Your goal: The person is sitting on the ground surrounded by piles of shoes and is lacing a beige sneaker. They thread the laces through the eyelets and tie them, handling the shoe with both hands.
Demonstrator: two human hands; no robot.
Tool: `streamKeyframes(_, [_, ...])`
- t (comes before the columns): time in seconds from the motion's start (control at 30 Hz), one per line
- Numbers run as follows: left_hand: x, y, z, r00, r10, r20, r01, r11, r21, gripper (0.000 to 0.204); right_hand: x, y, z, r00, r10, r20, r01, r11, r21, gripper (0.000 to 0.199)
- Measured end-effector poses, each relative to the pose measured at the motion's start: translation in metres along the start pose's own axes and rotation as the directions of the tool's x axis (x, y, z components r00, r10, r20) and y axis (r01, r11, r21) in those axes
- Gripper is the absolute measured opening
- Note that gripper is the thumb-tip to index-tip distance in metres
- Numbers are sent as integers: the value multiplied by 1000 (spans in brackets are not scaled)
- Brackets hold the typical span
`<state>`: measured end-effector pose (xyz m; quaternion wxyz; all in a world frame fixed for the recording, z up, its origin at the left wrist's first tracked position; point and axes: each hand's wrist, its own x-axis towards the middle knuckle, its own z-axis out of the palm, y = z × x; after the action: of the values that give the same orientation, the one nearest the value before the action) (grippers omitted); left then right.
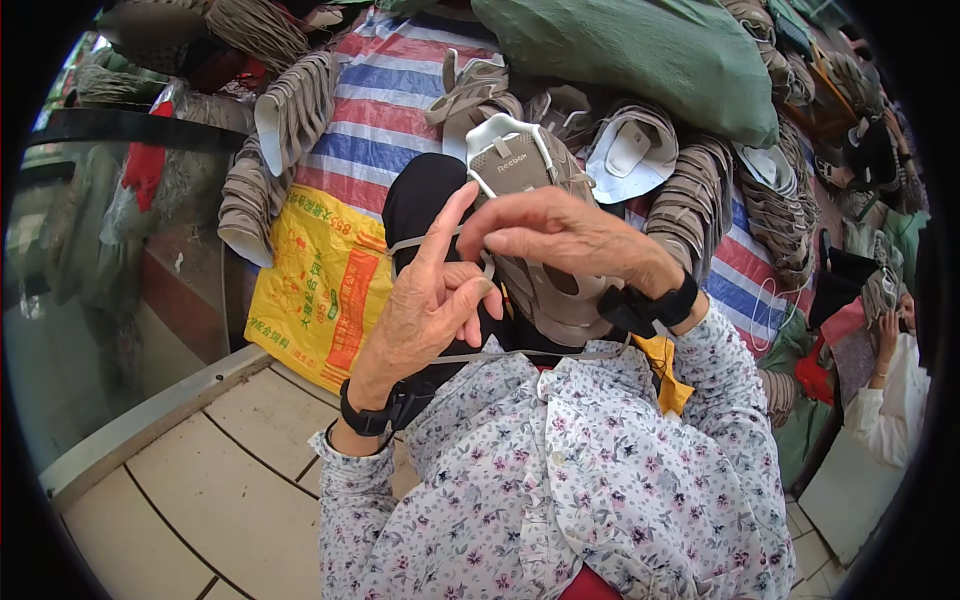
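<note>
My left hand (428,308) is over my lap, index finger stretched upward and thumb apart from it, the other fingers bent. To its right my right hand (572,232) arches over with fingertips drawn in beside the left index finger. A pale lace or cord (408,243) runs across the dark knee, passes by the left index finger and reaches the right fingertips, which seem to pinch it. Beneath both hands lies a grey-brown shoe upper (545,295) with white trim. Its tongue (512,165) points away from me. The hands partly cover the upper.
Stacked shoe uppers (692,200) stand around a striped plastic sheet (375,110). A large green sack (640,60) lies at the back. On the left are a yellow bag (310,285) and a glass panel (120,270). Another person's white sleeve (890,410) shows far right.
</note>
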<state>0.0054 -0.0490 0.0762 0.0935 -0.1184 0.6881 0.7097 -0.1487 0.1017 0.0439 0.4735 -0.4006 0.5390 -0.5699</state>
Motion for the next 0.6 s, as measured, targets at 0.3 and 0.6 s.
streamKeyframes(0.3, [-6,-4,-11,999,-30,-26,31,998,47,68,-14,-3,-10,967,212,-142,-176,957,229,17])
streamKeyframes(0.6, [-3,-13,-10,997,-58,-52,74,899,432,55,-25,16,-17,961,121,-248,-85,985,151,13])
